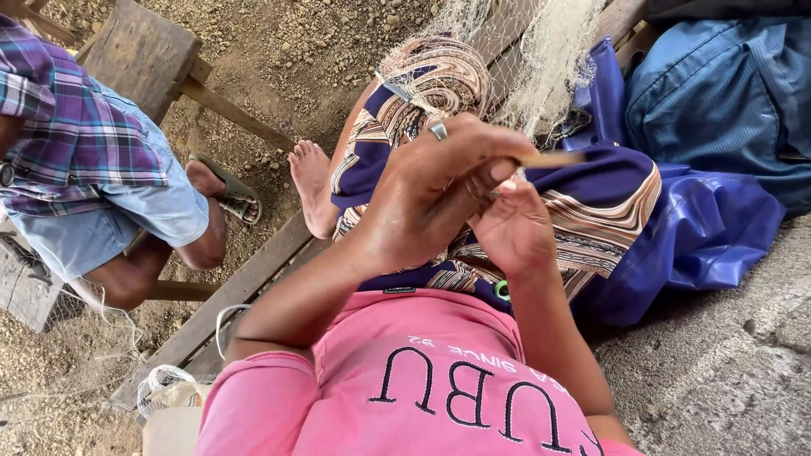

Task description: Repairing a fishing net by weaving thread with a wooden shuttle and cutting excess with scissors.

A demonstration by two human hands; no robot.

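My left hand (435, 190), with a ring on one finger, is closed around a thin pale wooden netting needle (553, 158) whose tip sticks out to the right. Just below it my right hand (514, 230) pinches fine threads of a pale fishing net (541, 63). The net runs up from my hands over my knee, which is covered by a patterned blue, brown and white skirt (608, 203). Both hands sit close together above my lap, over my pink shirt.
Another person in a plaid shirt and denim shorts (93, 169) sits at the left, one foot in a sandal on the dirt ground. My bare foot (311, 181) rests by a wooden plank (245, 287). Blue tarp (710, 228) and a blue bag lie at the right.
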